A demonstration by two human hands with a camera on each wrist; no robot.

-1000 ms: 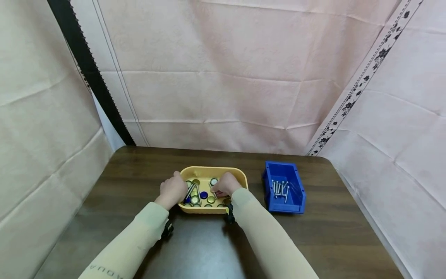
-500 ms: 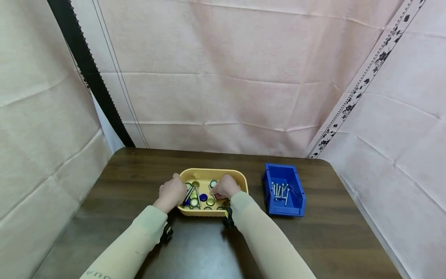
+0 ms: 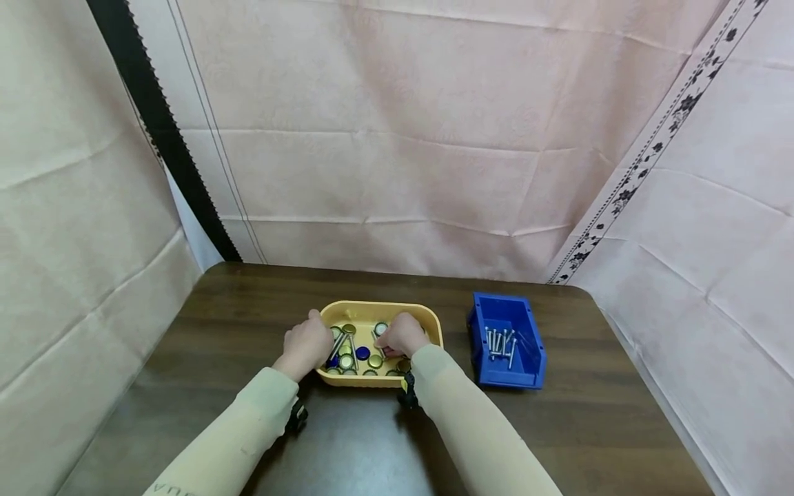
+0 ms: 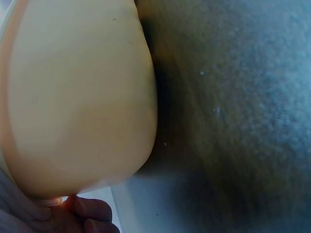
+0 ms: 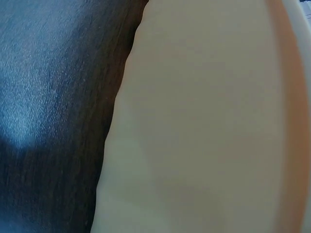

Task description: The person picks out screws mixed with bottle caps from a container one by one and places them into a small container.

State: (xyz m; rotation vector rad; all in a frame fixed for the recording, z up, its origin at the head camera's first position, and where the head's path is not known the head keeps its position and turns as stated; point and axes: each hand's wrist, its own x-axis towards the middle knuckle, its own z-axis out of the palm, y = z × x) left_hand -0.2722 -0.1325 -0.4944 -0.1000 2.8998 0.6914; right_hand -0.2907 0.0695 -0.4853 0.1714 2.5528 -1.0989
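A shallow yellow tray (image 3: 372, 382) sits on the table, with several bolts (image 3: 338, 344) and bottle caps (image 3: 362, 353) in it. My left hand (image 3: 308, 344) grips its left end; the left wrist view shows curled fingers (image 4: 92, 208) at the tray's rounded corner (image 4: 97, 145). Inside the right half, my right hand (image 3: 404, 335) reaches down with bent fingers at a tilted bolt (image 3: 377, 339). Whether they pinch it is hidden by the hand. Only the tray's outer wall (image 5: 204, 121) fills most of the right wrist view, without the fingers.
To the right of the tray stands a blue bin (image 3: 509, 377) with several bolts (image 3: 500, 343) in it. Dark brown wooden table (image 3: 353, 441) lies in front of both. Pale cloth (image 3: 397, 172) hangs behind the table and at its sides.
The head view has shifted slightly, so the table and containers appear a little lower. Both hands keep their places at the tray, and the bolt by the right fingers stays there.
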